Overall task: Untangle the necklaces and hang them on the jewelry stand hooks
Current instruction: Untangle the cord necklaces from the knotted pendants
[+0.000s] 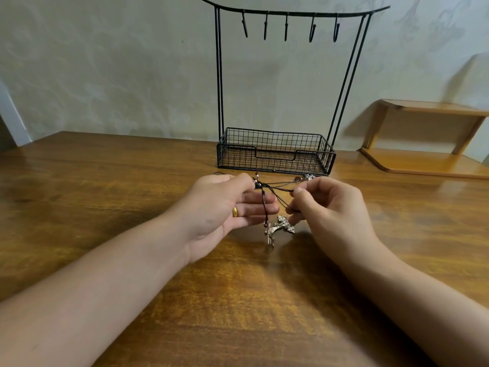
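One glossy brown wooden table (105, 181) runs to a pale patterned wall (119, 75). Left hand (225, 207) and right hand (330, 207) each pinch the tangled dark cord necklaces (277, 192), metal pendants (280, 226) dangling just above the tabletop. Behind stands a black wire jewelry stand (275, 154) with five bare hooks (285, 27); rightward, a small wooden shelf (423, 133).

A single wide-angle camera worn on the person's head looks forward and down across the brown wooden table (105, 181). Both forearms enter from the lower corners of the frame and meet close below centre. The black wire jewelry stand with a basket base (275, 154) stands upper centre, before a pale patterned wall (119, 75), its lines bowed by the lens.
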